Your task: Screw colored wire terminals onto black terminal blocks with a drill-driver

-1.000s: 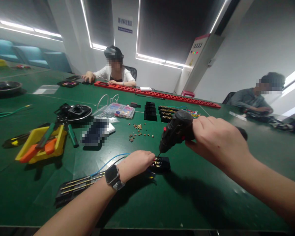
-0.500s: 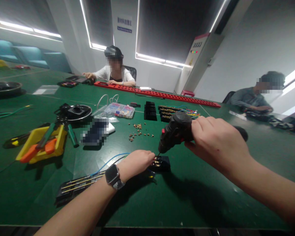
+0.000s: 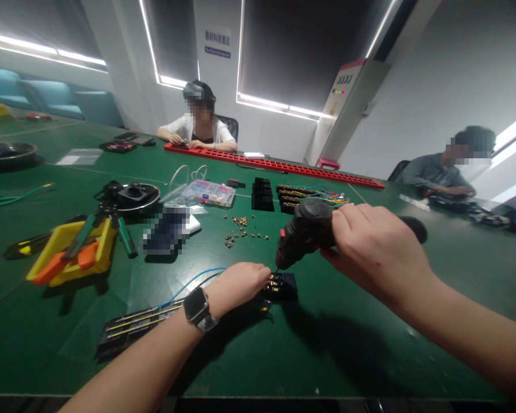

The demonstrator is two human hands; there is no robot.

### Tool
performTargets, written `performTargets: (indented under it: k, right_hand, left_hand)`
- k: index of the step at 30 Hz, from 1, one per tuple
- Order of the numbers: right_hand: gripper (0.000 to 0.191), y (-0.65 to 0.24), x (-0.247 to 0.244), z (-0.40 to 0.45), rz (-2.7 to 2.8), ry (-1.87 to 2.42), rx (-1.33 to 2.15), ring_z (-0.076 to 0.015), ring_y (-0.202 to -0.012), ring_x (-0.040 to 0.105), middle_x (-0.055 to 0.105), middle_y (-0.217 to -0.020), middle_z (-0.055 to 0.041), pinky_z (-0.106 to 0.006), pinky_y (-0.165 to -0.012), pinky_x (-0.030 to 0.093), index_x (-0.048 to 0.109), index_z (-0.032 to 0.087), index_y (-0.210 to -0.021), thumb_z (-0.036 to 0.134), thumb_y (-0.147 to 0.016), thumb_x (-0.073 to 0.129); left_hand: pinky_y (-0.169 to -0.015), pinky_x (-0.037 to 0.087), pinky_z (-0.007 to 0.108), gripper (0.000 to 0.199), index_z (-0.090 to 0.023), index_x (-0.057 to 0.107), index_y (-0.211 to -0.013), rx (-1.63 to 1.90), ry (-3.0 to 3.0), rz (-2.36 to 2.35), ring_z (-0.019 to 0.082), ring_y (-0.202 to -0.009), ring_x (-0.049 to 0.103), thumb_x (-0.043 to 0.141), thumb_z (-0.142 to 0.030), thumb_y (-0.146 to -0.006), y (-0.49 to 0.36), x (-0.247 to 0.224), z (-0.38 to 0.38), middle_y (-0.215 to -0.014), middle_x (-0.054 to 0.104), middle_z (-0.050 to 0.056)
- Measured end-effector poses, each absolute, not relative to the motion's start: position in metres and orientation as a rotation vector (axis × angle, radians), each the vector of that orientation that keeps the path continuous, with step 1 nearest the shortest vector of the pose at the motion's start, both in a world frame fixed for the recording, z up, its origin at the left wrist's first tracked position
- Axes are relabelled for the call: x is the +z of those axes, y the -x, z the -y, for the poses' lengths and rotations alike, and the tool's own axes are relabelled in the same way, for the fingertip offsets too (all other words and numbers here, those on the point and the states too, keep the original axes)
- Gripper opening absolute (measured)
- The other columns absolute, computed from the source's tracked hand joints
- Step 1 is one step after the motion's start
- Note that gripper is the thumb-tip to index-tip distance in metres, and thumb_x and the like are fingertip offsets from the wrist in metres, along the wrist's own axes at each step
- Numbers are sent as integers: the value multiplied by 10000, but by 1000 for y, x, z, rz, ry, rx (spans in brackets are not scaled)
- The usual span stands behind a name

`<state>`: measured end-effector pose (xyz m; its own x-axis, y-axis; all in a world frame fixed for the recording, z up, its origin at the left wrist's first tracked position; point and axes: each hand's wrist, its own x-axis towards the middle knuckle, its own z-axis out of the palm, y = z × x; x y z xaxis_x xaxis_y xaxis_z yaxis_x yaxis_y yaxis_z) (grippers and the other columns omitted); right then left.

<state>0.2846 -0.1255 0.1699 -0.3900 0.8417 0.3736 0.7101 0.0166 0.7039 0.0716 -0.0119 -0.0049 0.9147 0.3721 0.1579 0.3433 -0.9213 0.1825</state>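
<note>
My right hand (image 3: 374, 246) is wrapped round a black power screwdriver (image 3: 303, 232), whose bit points down at a black terminal block (image 3: 287, 287) with brass contacts. At the block's left end, my left hand (image 3: 241, 282) has its fingers pressed together; what they pinch is too small to make out. A blue wire (image 3: 193, 282) runs behind this hand toward a black strip with brass rods (image 3: 133, 327), partly covered by my left forearm. Small brass screws (image 3: 241, 221) lie scattered beyond the block.
A yellow bin (image 3: 105, 252) with orange- and green-handled tools stands left, beside a phone (image 3: 167, 230). Farther back are a parts box (image 3: 210, 193), black blocks (image 3: 262, 194), wired blocks (image 3: 292, 198) and a long red rack (image 3: 275, 165). Two people sit across the table.
The screwdriver and my right hand have shifted slightly left. My left hand stays at the block. Across the table, a person's hand has moved right, to the red rack.
</note>
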Motion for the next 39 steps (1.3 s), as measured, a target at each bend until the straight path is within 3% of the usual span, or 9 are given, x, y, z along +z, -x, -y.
performTargets:
  k: [10,39]
  right_hand:
    - [97,-280,171,124,-2103,-1611,1334,-294,-758,558,588,-818,-86,-393,-702,319,548,206,-890,252,-974,563]
    - [85,-274,163,138,-1940,-1759,1258,-310,-761,556,593,-826,-105,-394,-681,288,543,194,-909,248,-969,572]
  left_hand:
    - [-642,477,297,161,-167,643,-952,297,-2927,-538,200,-751,714,571,-236,-1077,-72,-6,12,-854,729,40]
    - [-663,489,304,187,-165,652,-961,261,-2892,-557,203,-767,714,553,-256,-1089,-72,-5,11,-873,733,56]
